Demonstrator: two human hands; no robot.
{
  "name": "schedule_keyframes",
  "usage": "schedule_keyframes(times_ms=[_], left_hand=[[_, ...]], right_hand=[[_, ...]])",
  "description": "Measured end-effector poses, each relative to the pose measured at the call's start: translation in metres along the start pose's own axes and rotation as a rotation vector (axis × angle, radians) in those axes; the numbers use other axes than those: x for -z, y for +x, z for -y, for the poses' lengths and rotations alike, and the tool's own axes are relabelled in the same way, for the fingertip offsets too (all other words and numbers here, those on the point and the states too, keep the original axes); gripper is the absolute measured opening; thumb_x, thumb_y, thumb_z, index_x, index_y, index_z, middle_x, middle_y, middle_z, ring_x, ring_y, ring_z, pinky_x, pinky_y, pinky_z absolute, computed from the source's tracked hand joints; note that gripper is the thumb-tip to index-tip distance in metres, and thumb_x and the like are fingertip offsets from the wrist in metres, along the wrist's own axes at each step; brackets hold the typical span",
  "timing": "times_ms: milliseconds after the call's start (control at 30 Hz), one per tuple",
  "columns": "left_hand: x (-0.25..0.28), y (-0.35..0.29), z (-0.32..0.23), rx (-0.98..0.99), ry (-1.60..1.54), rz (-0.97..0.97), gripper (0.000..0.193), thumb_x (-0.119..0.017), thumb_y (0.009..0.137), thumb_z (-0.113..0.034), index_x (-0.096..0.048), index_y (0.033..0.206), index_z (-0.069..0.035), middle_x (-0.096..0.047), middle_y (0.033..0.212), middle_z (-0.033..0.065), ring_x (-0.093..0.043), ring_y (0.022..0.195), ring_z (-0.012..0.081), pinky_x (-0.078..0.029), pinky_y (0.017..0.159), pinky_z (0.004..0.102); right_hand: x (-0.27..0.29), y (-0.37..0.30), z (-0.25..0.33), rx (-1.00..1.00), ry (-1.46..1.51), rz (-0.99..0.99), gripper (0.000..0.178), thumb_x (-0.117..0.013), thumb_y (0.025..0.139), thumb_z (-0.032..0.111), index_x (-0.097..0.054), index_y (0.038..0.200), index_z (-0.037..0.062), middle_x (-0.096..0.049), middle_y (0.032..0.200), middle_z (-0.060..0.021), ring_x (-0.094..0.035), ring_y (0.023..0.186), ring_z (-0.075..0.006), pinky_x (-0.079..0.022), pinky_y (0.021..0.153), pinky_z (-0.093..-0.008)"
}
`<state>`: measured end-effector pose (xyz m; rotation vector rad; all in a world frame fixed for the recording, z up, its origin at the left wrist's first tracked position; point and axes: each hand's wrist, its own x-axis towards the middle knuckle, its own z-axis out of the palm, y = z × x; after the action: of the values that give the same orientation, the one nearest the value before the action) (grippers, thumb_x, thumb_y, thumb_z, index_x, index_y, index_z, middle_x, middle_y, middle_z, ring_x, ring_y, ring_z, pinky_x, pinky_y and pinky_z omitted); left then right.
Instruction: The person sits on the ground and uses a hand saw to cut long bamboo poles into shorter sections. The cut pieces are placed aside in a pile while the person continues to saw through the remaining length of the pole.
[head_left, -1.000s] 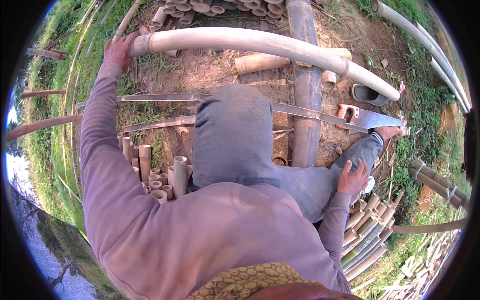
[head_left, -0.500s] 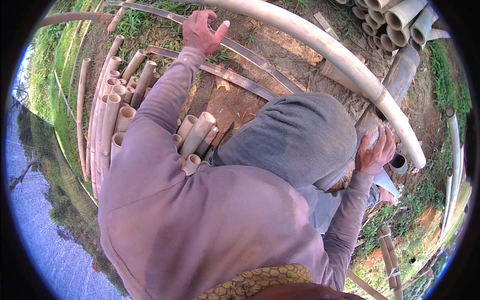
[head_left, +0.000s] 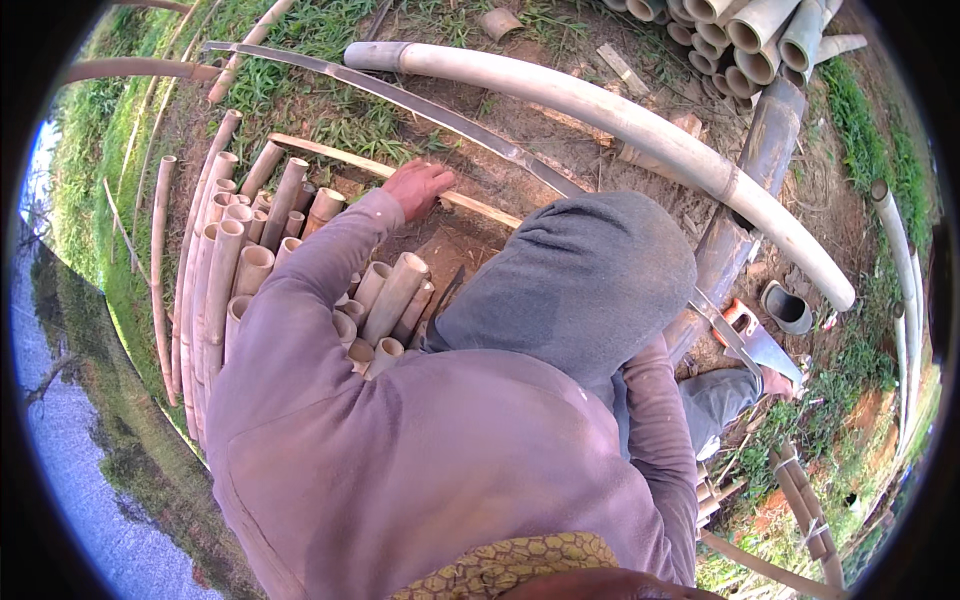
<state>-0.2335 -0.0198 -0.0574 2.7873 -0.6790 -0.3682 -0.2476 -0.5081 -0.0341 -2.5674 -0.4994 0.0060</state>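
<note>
My left hand (head_left: 420,188) is closed around a split bamboo strip (head_left: 325,150), which shows its pale narrow edge and runs under my bent knee. Beyond it lies a second bamboo strip (head_left: 430,110), dark-faced and longer. My right hand (head_left: 652,352) is tucked against the underside of my raised leg; its fingers are hidden, so what it holds does not show. Right of the knee, a handsaw (head_left: 762,348) with an orange handle lies near my foot, beside the end of a strip.
A thick bamboo pole (head_left: 570,95) arches across the front, over a darker log (head_left: 765,150). Upright cut bamboo tubes (head_left: 228,240) crowd the left. More tubes (head_left: 755,35) are stacked at the far right. A dark shoe (head_left: 787,307) sits near the saw.
My left hand has come down from above onto the nearer strip, which has turned edge-up. My right hand has drawn back from beside the log to beneath my leg, uncovering the saw.
</note>
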Motion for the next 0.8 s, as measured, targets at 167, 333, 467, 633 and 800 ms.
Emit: schedule_keyframes(times_ms=[167, 333, 467, 633, 800], left_hand=[[0.092, 0.009, -0.032, 0.015, 0.100, -0.025, 0.042, -0.079, 0.080, -0.020, -0.059, 0.116, -0.015, -0.066, 0.093, 0.0088, -0.071, 0.093, 0.0349, -0.058, 0.081, 0.0488], [0.121, 0.056, -0.044, -0.140, 0.227, -0.326, 0.041, -0.085, 0.077, -0.031, -0.065, 0.110, -0.017, -0.066, 0.090, 0.0038, -0.072, 0.089, 0.0273, -0.058, 0.078, 0.0447], [0.097, 0.126, -0.046, -0.077, 0.076, -0.438, 0.033, -0.082, 0.082, -0.033, -0.067, 0.108, -0.019, -0.068, 0.093, 0.0029, -0.071, 0.096, 0.0272, -0.053, 0.088, 0.0440], [0.085, 0.182, -0.060, -0.113, 0.024, -0.486, 0.033, -0.082, 0.083, -0.034, -0.067, 0.108, -0.019, -0.069, 0.096, 0.0037, -0.071, 0.097, 0.0296, -0.053, 0.088, 0.0449], [0.071, 0.189, -0.053, -0.087, -0.016, -0.463, 0.034, -0.082, 0.082, -0.035, -0.067, 0.107, -0.018, -0.070, 0.097, 0.0049, -0.071, 0.097, 0.0306, -0.053, 0.087, 0.0453]], right_hand=[[0.002, 0.012, 0.013, 0.059, -0.048, 0.006, 0.050, -0.069, 0.092, 0.028, -0.064, 0.138, 0.0091, -0.067, 0.123, -0.0128, -0.062, 0.115, -0.0354, -0.045, 0.101, -0.0491], [0.055, 0.030, 0.022, 0.145, -0.167, -0.052, 0.052, -0.069, 0.092, 0.028, -0.063, 0.140, 0.0101, -0.067, 0.123, -0.0133, -0.063, 0.114, -0.0352, -0.046, 0.101, -0.0488], [0.100, 0.051, 0.010, 0.191, -0.281, -0.142, 0.051, -0.070, 0.094, 0.028, -0.063, 0.142, 0.0113, -0.067, 0.122, -0.0137, -0.063, 0.113, -0.0351, -0.046, 0.099, -0.0487], [0.128, 0.066, -0.016, 0.169, -0.347, -0.158, 0.045, -0.069, 0.100, 0.029, -0.063, 0.142, 0.0127, -0.067, 0.120, -0.0132, -0.064, 0.111, -0.0348, -0.048, 0.096, -0.0487], [0.130, 0.082, -0.021, 0.180, -0.332, -0.120, 0.044, -0.069, 0.100, 0.027, -0.064, 0.141, 0.0121, -0.066, 0.118, -0.0144, -0.063, 0.112, -0.0363, -0.047, 0.097, -0.0488]])
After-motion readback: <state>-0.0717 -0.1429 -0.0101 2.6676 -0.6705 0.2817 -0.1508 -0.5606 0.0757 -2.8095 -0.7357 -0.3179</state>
